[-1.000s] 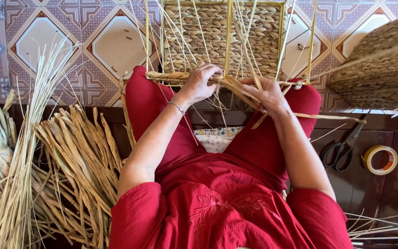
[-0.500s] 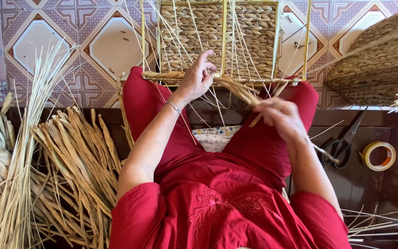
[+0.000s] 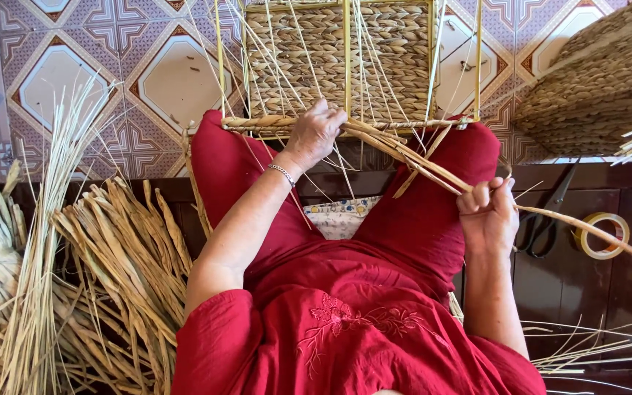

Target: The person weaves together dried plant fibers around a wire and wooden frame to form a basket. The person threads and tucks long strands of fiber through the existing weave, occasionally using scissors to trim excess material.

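Two hands working | left hand pressing down, fingers closed over woven edge of basket frame lying just beyond it | right hand clamping twisted straw strand, strand running from frame through fist and out past it | scissors and tape roll lying just beside right hand | straw bundle lying outside left arm

You see a rough, matt basket panel of woven dried rush on thin, smooth yellow rods. Your red dress is soft matt cloth with embroidery. Glossy patterned ceramic tiles cover the floor; the tape roll looks shiny plastic.
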